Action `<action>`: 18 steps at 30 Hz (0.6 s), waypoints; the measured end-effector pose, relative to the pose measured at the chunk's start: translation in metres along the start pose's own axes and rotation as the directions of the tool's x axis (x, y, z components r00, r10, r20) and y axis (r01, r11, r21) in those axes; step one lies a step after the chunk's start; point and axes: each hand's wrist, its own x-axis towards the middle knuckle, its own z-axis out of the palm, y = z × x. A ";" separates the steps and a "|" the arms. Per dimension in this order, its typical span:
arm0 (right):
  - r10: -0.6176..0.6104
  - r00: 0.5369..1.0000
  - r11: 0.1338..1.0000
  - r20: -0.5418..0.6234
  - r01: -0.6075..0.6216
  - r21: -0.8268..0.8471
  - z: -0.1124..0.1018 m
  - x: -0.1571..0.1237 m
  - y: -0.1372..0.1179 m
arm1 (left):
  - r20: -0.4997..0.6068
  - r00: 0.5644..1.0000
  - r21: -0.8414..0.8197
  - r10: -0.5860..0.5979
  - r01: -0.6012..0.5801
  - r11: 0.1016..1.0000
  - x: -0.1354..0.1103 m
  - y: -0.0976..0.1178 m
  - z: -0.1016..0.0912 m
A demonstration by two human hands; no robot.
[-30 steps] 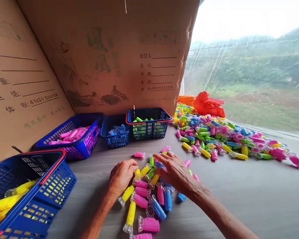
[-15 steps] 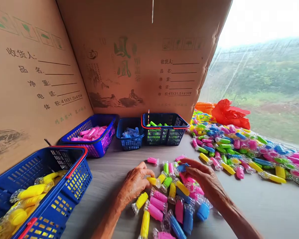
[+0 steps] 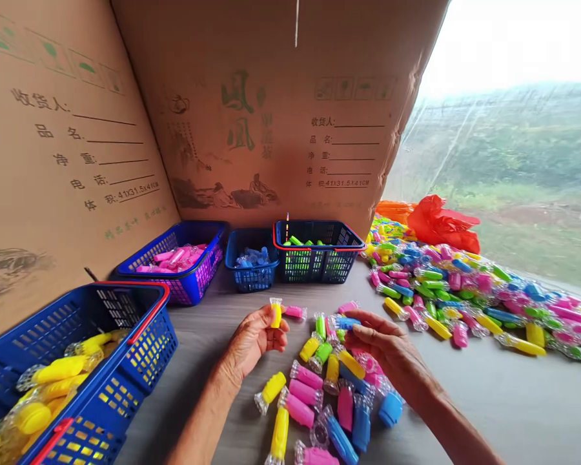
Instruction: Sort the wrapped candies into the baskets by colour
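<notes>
**Yellow piece up in the left hand, a big mixed heap beyond**

The left hand (image 3: 253,342) is palm up, its fingers pinched together on a yellow wrapped piece (image 3: 275,314) that stands upright at the fingertips. The right hand (image 3: 392,354) is just beside it, fingers close together, their tips at a blue wrapped piece (image 3: 347,321); whether they grip it or only touch it is hard to tell from this angle. Below both hands lies a loose scatter of pink, yellow, blue and green pieces (image 3: 326,387) on the grey surface (image 3: 489,407).

Judging by how things lie, part of the lot is apart by colour. The small basket (image 3: 250,279) holds blue pieces, the basket to its left (image 3: 208,271) pink, the one to its right (image 3: 314,266) green, and the large basket nearer and further left (image 3: 145,355) yellow. Off to its right, a mixed heap (image 3: 465,290) looks larger than the baskets' contents combined (a red plastic bag (image 3: 445,226) sits at its far end). Each piece looks like a wrapped sweet: a glossy coloured body with clear crimped ends.
</notes>
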 end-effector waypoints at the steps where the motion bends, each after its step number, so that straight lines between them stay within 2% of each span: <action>1: -0.020 1.000 0.999 0.006 0.020 -0.036 0.001 0.000 0.000 | 0.000 1.000 -0.005 -0.002 0.002 1.000 0.001 -0.002 -0.001; 5: -0.104 0.994 0.970 0.042 0.111 -0.218 0.019 -0.003 -0.012 | -0.054 0.998 0.023 -0.013 0.014 1.000 0.005 -0.009 -0.005; 8: -0.202 0.975 0.927 0.097 0.222 -0.303 0.054 0.001 -0.028 | -0.092 0.996 0.042 -0.015 0.019 0.999 0.006 -0.012 -0.008; 11: -0.360 0.917 0.875 0.169 0.395 -0.280 0.103 0.020 -0.041 | -0.089 0.996 0.044 -0.004 0.008 0.999 0.006 -0.014 -0.008; 14: -0.533 0.821 0.773 0.204 0.571 -0.275 0.149 0.051 -0.047 | -0.116 0.993 0.028 0.011 -0.008 1.000 0.007 -0.013 -0.007; 16: -0.547 0.803 0.755 0.235 0.595 -0.275 0.169 0.068 -0.049 | -0.132 0.991 0.012 0.019 -0.018 1.000 0.008 -0.012 -0.008; 18: -0.478 0.833 0.786 0.279 0.547 -0.287 0.173 0.077 -0.050 | -0.150 0.989 -0.009 0.008 -0.009 1.000 0.009 -0.010 -0.009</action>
